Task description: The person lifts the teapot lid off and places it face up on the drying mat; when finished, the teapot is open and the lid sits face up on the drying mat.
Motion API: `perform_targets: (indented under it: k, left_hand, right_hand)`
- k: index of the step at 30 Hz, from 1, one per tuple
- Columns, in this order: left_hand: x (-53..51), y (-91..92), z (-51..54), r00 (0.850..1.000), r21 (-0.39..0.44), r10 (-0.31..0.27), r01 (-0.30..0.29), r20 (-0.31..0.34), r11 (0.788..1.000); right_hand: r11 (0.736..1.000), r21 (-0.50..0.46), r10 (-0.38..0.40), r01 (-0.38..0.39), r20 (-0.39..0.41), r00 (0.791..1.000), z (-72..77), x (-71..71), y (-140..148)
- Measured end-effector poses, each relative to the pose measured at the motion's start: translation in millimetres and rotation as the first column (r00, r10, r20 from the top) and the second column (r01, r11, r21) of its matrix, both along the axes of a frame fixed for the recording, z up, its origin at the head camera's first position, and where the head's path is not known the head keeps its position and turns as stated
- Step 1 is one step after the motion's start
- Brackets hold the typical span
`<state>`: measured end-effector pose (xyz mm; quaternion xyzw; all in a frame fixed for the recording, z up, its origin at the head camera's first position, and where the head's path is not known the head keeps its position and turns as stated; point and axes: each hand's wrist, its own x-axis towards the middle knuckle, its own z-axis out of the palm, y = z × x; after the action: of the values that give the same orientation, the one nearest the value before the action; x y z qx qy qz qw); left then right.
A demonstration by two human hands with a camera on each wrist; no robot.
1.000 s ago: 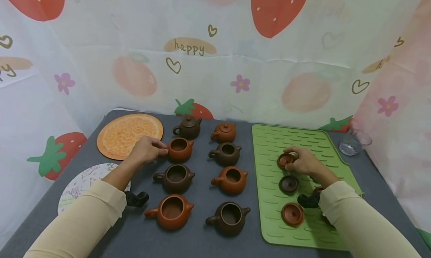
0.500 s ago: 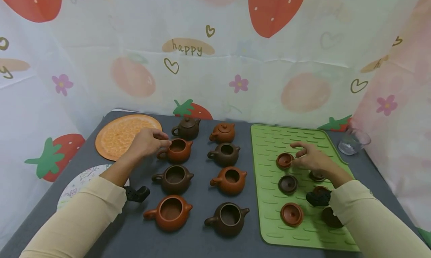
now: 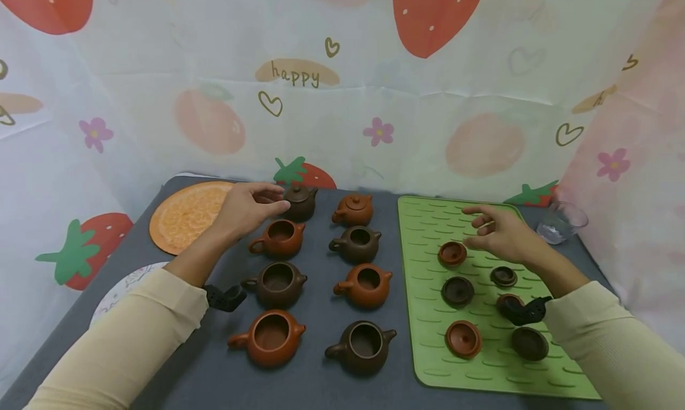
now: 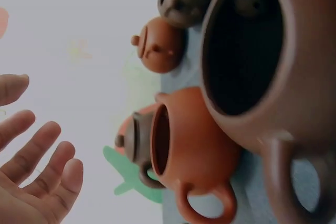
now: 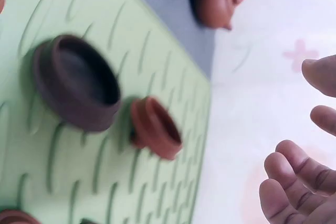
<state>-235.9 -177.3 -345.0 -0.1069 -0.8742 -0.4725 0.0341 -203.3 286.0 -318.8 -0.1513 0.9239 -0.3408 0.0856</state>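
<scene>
My left hand (image 3: 248,208) hovers at the back left with fingers extended, its fingertips beside the dark lidded teapot (image 3: 301,205). The left wrist view shows that hand (image 4: 39,182) holding nothing. Just in front stands a lidless orange teapot (image 3: 291,246). Over the green mat (image 3: 428,220), my right hand (image 3: 503,235) hangs in the air, its fingers loosely bent around nothing. Below it lies a small red lid (image 3: 452,254), hollow side up. A dark lid (image 3: 457,292) and a larger red lid (image 3: 464,340) follow in the same column.
More lids, such as a dark one (image 3: 530,343), lie on the mat's right side. Lidless teapots fill two columns, including a dark one (image 3: 366,362). An orange lidded teapot (image 3: 355,211) stands at the back. Round placemats (image 3: 176,220) lie left; a glass (image 3: 559,226) stands right.
My left hand has left the orange teapot's handle and moved back toward the dark lidded teapot. My right hand has let go of the small red lid and risen back and right.
</scene>
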Motion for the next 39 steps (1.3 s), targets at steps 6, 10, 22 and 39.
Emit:
perform_targets:
  k: [6, 10, 22, 39]
  left_hand:
    - [-7.0, 12.9, 6.3, 1.000, 0.024, -0.027, 0.027, -0.002, 0.999]
    - [-13.7, 21.5, 8.1, 0.999, 0.045, -0.044, 0.044, 0.004, 0.998]
    - [-36.2, 51.6, 3.1, 0.995, 0.097, -0.057, 0.049, 0.079, 0.994]
    - [-58.4, 82.0, -10.1, 0.988, 0.047, -0.039, 0.032, 0.153, 0.998]
  right_hand:
    - [0.997, 0.066, 0.049, -0.044, -0.089, 0.995, 20.4, 2.2, -18.0]
    - [0.996, 0.067, 0.067, -0.060, -0.107, 0.992, 29.5, 1.4, -26.5]
    - [0.995, -0.024, 0.090, -0.094, -0.133, 0.987, 34.7, -16.8, -53.3]
    - [0.986, -0.152, 0.069, -0.073, -0.033, 0.997, 11.4, -63.1, -93.7]
